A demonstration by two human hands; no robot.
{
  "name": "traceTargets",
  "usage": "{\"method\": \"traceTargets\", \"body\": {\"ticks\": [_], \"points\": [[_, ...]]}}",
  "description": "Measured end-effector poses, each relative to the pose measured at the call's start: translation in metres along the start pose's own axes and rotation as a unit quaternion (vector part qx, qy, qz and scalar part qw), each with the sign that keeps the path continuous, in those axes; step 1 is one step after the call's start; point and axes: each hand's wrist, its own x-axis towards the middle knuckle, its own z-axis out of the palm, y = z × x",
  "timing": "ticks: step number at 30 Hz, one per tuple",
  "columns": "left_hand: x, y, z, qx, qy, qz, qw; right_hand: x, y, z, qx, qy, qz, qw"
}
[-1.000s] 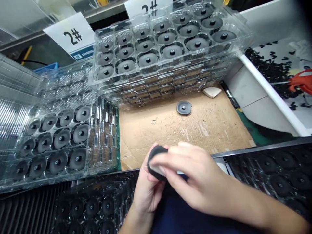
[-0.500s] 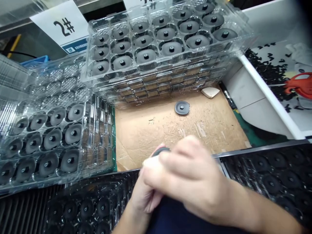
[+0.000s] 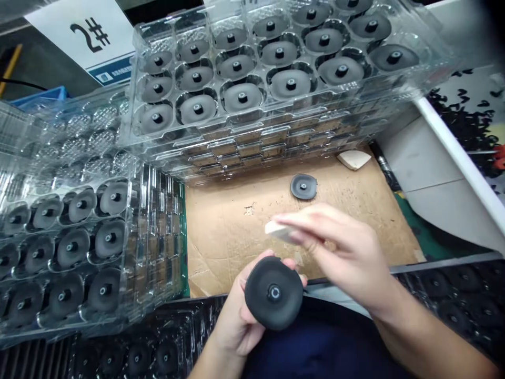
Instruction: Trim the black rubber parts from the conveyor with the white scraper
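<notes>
Dark disc (image 3: 273, 292): held knob side up over the near edge of the cardboard (image 3: 221, 231).
Left hand (image 3: 239, 316): wrapped around the Dark disc from the left and beneath, at the near edge of the cardboard.
Right hand (image 3: 347, 252): closed on a white pad (image 3: 282, 230), pinched between thumb and fingers above the cardboard, apart from the Dark disc; slightly blurred.
Spare disc (image 3: 303, 187): lying knob side up on the far half of the cardboard.
White wedge (image 3: 354, 159): resting at the far right corner of the cardboard.
Far trays (image 3: 236, 130): stacked along the far edge of the cardboard, clear plastic, with dark discs in the top pockets.
Left trays (image 3: 155, 226): stacked just left of the cardboard, with discs in the nearer rows.
Paper sign (image 3: 89, 34): marked "2#", beyond the far left corner of the cardboard.
Small black parts (image 3: 461, 118): scattered to the right of the cardboard, behind a white wall (image 3: 461, 147).
</notes>
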Motion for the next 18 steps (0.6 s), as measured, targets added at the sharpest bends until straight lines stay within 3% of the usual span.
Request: {"method": "traceTargets", "body": {"ticks": [3,7,11,15,18], "points": [[0.005,0.005,-0.002,-0.046,-0.064,-0.025,0.997,-0.015,0.029,0.004,-0.032,0.009,0.114,0.993],[0.015,0.008,-0.02,-0.059,-0.083,-0.044,0.994,-0.051,0.047,0.028,-0.05,-0.069,0.126,0.988],[0.021,0.009,-0.029,-0.093,-0.105,-0.026,0.99,-0.071,0.05,0.047,-0.065,-0.077,0.131,0.986],[0.017,0.014,-0.03,-0.106,-0.071,-0.005,0.992,-0.061,0.049,0.043,-0.078,-0.063,0.124,0.987],[0.01,0.016,-0.034,-0.093,-0.035,-0.001,0.995,-0.037,0.031,0.034,-0.083,-0.027,0.09,0.992]]}}
